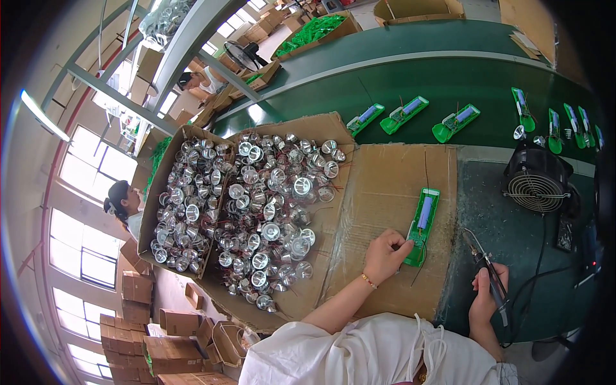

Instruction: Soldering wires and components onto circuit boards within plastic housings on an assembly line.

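Observation:
On the cardboard sheet (391, 170) in front of me lies a green plastic flashlight housing (431, 206). Inside it sit a purple-blue cylindrical battery (425, 213) and a small circuit board, with thin wires sticking out at both ends. My left hand (387, 254) is closed, thumb and fingers against the near left edge of this housing; what its curled fingers cover is hidden. Over the dark bench at right, my right hand (489, 294) is wrapped round a soldering iron (495, 281). Its metal tip points up and left, apart from the housing.
Cardboard boxes (340, 192) full of silvery reflector cups (270, 231) stand at left. Several similar green housings (456, 123) lie along the green conveyor belt (308, 96) beyond. A black fan (538, 186) with a round grille and cables stand at right. Two other people are farther left.

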`<move>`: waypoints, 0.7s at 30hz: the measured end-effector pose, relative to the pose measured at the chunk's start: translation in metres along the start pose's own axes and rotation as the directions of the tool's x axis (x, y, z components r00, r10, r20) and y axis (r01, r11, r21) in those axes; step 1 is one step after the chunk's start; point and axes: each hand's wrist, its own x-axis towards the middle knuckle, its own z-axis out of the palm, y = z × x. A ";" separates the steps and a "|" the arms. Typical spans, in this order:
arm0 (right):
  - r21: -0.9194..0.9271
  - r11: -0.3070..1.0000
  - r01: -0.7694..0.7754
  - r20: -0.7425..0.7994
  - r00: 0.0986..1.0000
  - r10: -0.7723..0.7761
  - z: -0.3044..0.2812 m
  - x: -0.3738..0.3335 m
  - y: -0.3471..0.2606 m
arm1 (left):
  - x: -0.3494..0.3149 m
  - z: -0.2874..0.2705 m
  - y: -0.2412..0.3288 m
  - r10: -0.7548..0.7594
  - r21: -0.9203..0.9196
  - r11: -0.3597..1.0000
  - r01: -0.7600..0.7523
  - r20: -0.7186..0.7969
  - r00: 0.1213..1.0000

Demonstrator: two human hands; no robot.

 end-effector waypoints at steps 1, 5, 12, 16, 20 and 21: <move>-0.002 1.000 0.004 0.001 1.000 -0.004 -0.001 0.000 0.000 | 0.000 0.000 0.001 -0.002 0.011 1.000 0.002 0.004 1.000; 0.013 1.000 -0.002 -0.008 1.000 0.002 -0.001 0.000 0.001 | -0.001 0.001 0.000 -0.030 0.000 1.000 0.030 0.004 1.000; 0.010 1.000 0.002 -0.070 0.998 -0.001 0.001 0.000 0.004 | -0.001 0.003 0.003 -0.014 -0.013 1.000 0.014 -0.005 1.000; 0.018 1.000 -0.007 -0.076 0.997 0.008 0.002 0.002 0.004 | 0.000 -0.009 0.008 0.020 -0.049 0.999 -0.019 0.026 0.999; 0.009 0.999 -0.031 -0.069 0.997 0.032 0.001 0.004 0.014 | 0.002 -0.029 0.019 -0.062 -0.216 0.974 0.062 0.008 0.998; 0.010 0.999 -0.030 -0.067 0.997 0.031 0.002 0.004 0.013 | 0.002 -0.035 0.020 -0.064 -0.112 0.991 0.070 0.055 0.996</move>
